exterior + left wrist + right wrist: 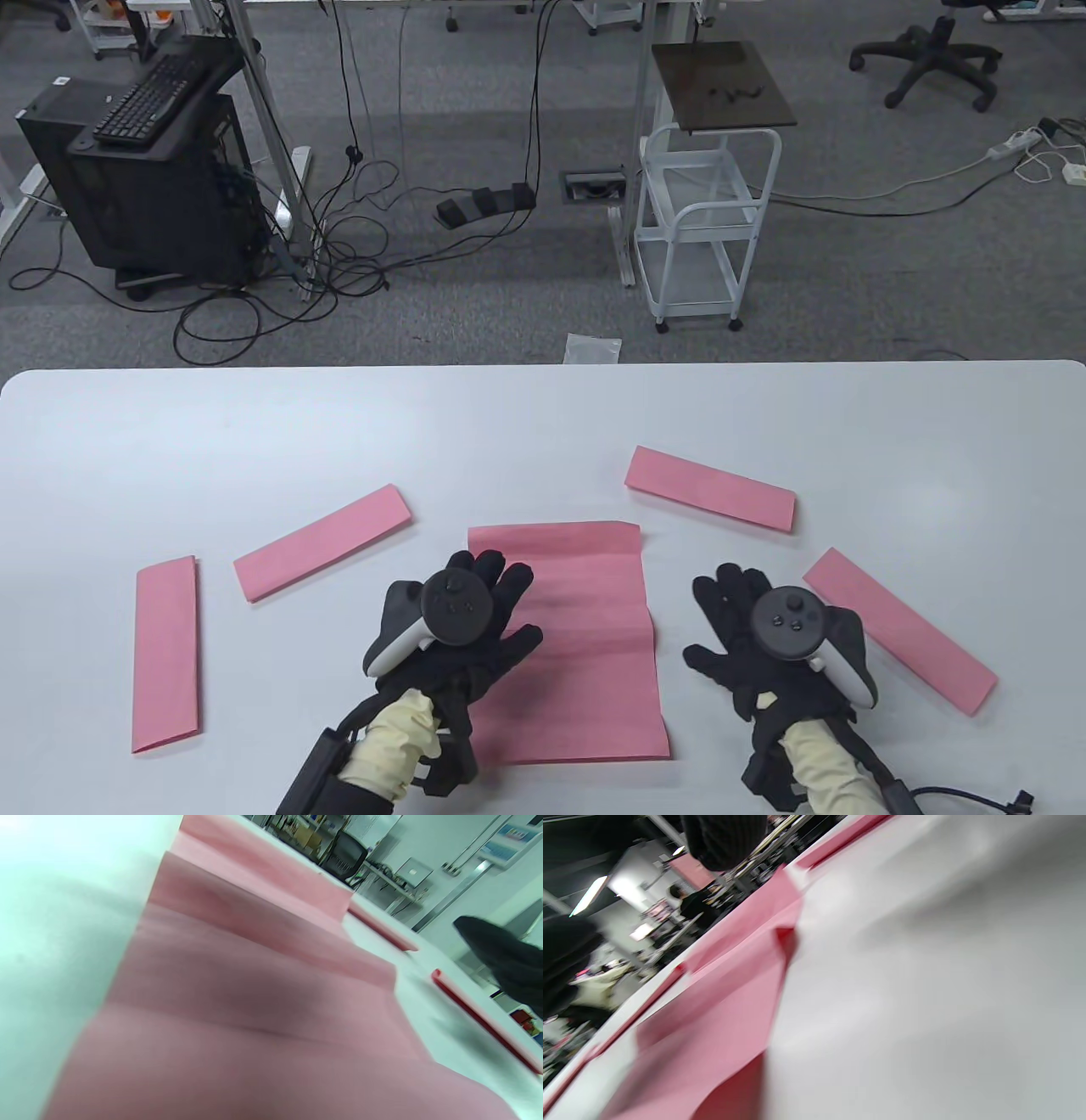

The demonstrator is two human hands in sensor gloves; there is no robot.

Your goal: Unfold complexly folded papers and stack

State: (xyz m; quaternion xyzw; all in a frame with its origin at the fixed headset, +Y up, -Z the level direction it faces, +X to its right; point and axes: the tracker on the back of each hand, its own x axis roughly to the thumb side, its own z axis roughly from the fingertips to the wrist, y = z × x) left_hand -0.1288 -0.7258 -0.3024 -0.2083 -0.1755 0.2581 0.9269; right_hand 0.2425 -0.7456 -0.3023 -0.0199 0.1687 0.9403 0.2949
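Observation:
An unfolded pink sheet (585,645) with crease lines lies flat at the table's near middle; it fills the left wrist view (254,1005) and shows in the right wrist view (729,993). My left hand (488,607) lies over the sheet's left part with fingers spread straight. My right hand (730,624) hovers just right of the sheet, fingers spread, holding nothing. Folded pink strips lie around: one at the far left (166,654), one left of centre (322,543), one behind the sheet (711,488), one beside my right hand (899,628).
The white table (543,416) spreads wide behind the papers. Beyond its far edge are a white trolley (704,221), a computer tower with a keyboard (144,178) and floor cables.

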